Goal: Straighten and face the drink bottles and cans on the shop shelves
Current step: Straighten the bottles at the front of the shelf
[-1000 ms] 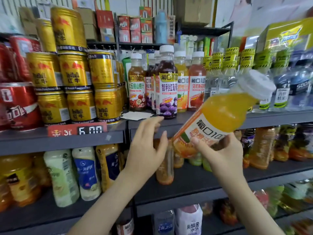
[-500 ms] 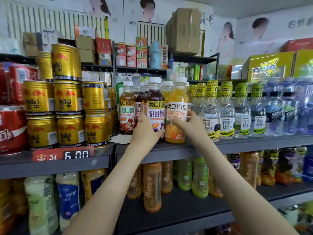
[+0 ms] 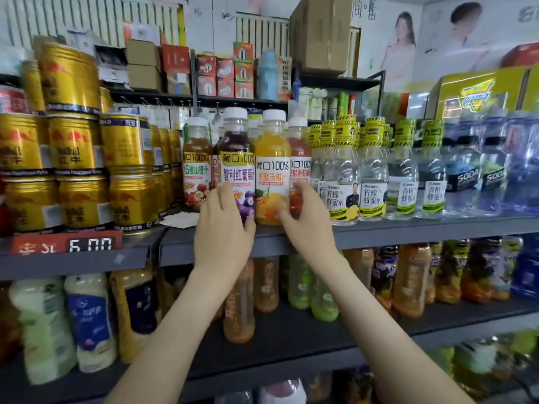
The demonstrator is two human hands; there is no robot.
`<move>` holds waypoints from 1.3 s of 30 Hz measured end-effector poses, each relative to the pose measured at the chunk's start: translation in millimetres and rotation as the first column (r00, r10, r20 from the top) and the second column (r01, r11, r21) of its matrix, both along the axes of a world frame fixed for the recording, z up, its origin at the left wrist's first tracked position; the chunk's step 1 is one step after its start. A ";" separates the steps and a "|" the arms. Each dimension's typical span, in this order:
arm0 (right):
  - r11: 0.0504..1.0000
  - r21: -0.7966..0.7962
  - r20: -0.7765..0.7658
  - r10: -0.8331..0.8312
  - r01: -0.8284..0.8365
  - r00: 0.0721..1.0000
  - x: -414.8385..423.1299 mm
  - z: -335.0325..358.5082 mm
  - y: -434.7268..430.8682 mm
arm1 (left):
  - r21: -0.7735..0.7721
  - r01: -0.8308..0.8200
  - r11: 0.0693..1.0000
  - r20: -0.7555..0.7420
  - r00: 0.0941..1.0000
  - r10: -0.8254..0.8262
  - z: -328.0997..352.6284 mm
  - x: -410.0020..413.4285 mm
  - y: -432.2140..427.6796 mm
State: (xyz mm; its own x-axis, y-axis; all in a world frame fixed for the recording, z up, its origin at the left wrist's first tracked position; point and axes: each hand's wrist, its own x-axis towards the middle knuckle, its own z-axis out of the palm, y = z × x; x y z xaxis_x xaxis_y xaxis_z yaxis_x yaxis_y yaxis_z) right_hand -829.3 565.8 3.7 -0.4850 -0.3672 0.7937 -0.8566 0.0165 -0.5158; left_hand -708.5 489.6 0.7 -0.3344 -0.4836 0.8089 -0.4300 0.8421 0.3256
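Right hand (image 3: 309, 225) curls round the foot of the red juice bottle (image 3: 299, 153): thumb on its left side against the orange juice bottle (image 3: 272, 176), fingers wrapped over its front. Left hand (image 3: 224, 228) is flat, fingers straight up against the lower label of the grape juice bottle (image 3: 236, 158), thumb out toward the orange one's base. From my feed the orange bottle stands upright, label facing me, at the shelf (image 3: 408, 228) front edge, wedged between grape and red. A brown juice bottle (image 3: 197, 164) stands just left of the grape. All four have white caps. A white paper slip (image 3: 180, 220) lies on the shelf beside the brown bottle. Further left are stacked gold cans (image 3: 125, 170), with a red price tag (image 3: 67, 244) reading 6.00 below them. To the right is a row of clear lemon-label water bottles (image 3: 373, 176), then soda bottles (image 3: 463, 176). One shelf down stand more juice bottles (image 3: 239, 310), blurred.
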 end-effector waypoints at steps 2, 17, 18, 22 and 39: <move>0.998 -0.060 -0.072 0.002 -0.006 0.997 9.2 -22.7 13.7 | -0.084 0.158 0.984 -0.063 0.985 -0.163 -23.3 3.9 20.5; 0.974 0.123 0.111 -0.202 0.188 0.973 -17.1 -156.5 104.0 | 0.398 0.412 0.819 0.162 0.848 -0.505 -153.3 -45.3 64.2; 0.966 0.159 0.164 -0.231 0.206 0.959 -26.4 -163.5 110.5 | 0.420 0.385 0.822 0.193 0.847 -0.495 -159.0 -52.9 68.1; 0.917 0.236 0.306 -0.384 0.321 0.871 -78.6 -179.8 136.2 | 0.445 0.325 0.835 0.288 0.831 -0.477 -173.0 -83.0 86.0; 0.979 0.182 0.401 -0.161 0.093 0.902 -261.1 -201.5 171.7 | 0.427 0.169 0.888 0.221 0.933 -0.284 -199.9 -240.0 172.3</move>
